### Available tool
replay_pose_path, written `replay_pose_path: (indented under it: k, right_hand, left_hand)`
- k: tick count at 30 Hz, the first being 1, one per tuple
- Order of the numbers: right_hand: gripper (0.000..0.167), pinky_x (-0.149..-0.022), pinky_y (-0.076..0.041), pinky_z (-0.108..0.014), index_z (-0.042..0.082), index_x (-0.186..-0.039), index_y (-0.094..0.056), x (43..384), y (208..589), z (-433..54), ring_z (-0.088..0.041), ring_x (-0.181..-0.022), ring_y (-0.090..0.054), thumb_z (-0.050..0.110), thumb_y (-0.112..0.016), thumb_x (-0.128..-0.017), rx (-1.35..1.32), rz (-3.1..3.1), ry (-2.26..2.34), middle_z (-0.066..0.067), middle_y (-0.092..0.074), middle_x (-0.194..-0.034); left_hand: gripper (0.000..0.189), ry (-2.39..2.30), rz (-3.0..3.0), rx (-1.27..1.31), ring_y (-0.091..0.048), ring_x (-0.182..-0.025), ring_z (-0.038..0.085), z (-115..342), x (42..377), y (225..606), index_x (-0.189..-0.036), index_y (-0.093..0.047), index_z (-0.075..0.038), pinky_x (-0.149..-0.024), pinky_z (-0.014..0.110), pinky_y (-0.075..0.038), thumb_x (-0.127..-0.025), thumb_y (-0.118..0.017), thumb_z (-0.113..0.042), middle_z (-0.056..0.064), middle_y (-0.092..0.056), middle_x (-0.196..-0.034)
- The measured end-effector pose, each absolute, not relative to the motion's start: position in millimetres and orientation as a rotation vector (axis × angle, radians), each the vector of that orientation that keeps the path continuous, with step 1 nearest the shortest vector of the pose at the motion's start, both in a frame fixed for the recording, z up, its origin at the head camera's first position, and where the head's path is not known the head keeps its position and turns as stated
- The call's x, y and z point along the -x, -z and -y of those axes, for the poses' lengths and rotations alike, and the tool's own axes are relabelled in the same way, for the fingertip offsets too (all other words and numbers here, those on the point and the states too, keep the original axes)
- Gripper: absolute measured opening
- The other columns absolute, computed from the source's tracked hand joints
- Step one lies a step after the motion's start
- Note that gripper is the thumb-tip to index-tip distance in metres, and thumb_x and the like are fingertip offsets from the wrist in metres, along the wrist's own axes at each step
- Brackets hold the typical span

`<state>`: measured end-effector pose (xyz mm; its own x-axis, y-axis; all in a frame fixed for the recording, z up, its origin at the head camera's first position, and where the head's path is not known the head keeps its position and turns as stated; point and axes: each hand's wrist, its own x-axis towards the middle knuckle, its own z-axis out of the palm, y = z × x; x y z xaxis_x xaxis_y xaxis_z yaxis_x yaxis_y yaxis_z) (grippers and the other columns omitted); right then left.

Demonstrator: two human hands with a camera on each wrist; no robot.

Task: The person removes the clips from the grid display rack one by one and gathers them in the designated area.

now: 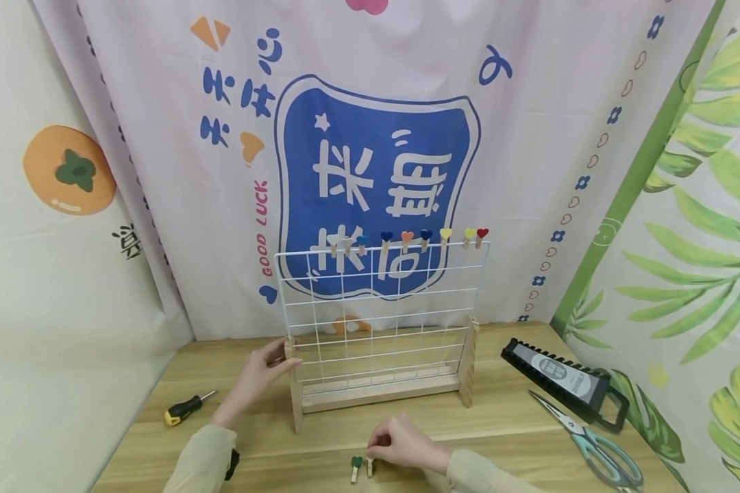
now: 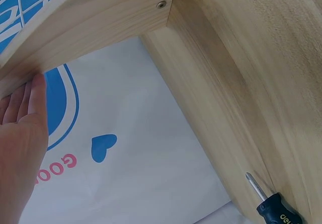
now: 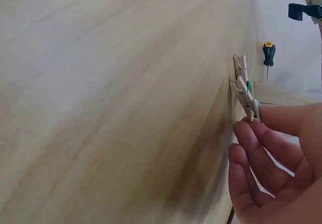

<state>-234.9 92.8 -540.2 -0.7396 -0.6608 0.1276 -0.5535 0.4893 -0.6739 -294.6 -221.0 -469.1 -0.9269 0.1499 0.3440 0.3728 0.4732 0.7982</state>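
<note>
A white wire grid rack (image 1: pixel 385 308) stands on wooden feet, with several small heart-topped clothespins clipped along its top bar. My left hand (image 1: pixel 265 373) grips the rack's left wooden upright (image 1: pixel 295 397), thumb at the front; the left wrist view shows the fingers against the wood. Near the table's front, my right hand (image 1: pixel 403 441) pinches a small wooden clothespin (image 3: pixel 243 97) by its end. The heart on that clothespin is mostly hidden by the fingers. Just left of it lies a clothespin with a green heart (image 1: pixel 356 463).
A yellow-and-black screwdriver (image 1: pixel 183 411) lies on the wooden table (image 1: pixel 247 452) at the left. To the right are a saw in a black-toothed cover (image 1: pixel 555 373) and scissors with teal handles (image 1: pixel 598 448). A printed curtain (image 1: pixel 222 226) hangs behind the rack.
</note>
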Motion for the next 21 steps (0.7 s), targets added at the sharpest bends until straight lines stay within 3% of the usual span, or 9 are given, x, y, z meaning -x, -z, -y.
replay_pose_path:
  k: [10, 21]
  right_hand:
    - [0.009, -0.055, -0.048, -0.006, 0.007, -0.084, -0.077, 232.3, 541.8, -91.2, 0.013, -0.058, -0.048, 0.012, -0.072, -0.09, 1.063, -2.582, 1.083, 0.001, -0.075, -0.075]
    - [0.007, -0.061, -0.051, -0.006, 0.007, -0.086, -0.076, 233.5, 540.4, -92.0, 0.011, -0.064, -0.054, 0.012, -0.073, -0.089, 1.029, -2.56, 1.075, 0.0, -0.076, -0.079]
  left_hand:
    - [0.051, 1.413, 2.511, 0.443, -0.068, -0.111, 0.037, 221.9, 297.4, 469.5, -0.133, -0.057, 0.006, -0.093, 0.036, -0.06, -0.091, -0.073, -0.018, 0.027, -0.069, -0.12]
    - [0.05, 1.447, 2.517, 0.43, -0.067, -0.113, 0.038, 221.2, 295.7, 468.7, -0.133, -0.057, 0.004, -0.094, 0.039, -0.059, -0.09, -0.073, -0.017, 0.025, -0.069, -0.121]
